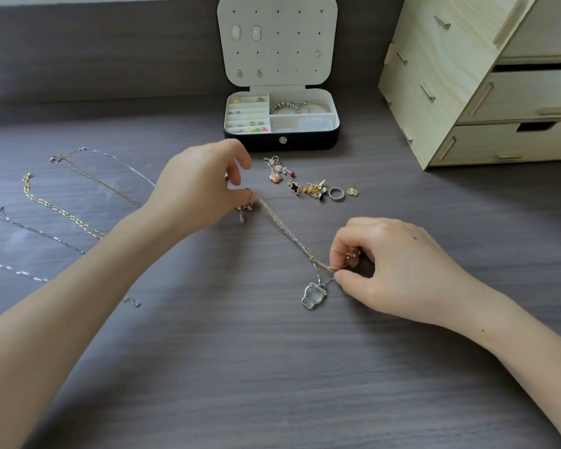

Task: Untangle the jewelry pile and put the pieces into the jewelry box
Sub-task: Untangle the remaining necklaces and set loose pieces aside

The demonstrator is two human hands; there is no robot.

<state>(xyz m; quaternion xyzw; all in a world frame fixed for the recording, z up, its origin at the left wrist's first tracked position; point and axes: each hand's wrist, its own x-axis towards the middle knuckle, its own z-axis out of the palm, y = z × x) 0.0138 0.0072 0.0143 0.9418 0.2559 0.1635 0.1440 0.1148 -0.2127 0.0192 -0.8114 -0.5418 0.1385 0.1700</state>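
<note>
Tangled chains (285, 230) pinched taut between left hand (204, 183) and right hand (399, 267). Separated necklaces (62, 212), small pieces (314, 189) not yet in jewelry box (256, 142).

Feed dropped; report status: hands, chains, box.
Left hand, right hand each pinch tangled chains, stretched between them. Clear pendant by right hand. Jewelry box open, loose earrings and ring in front.

surface: grey wood-grain table (272, 384) | on it: jewelry box (280, 142), wooden drawer unit (434, 76), chains (60, 211), earrings (314, 188), ring (336, 193)
</note>
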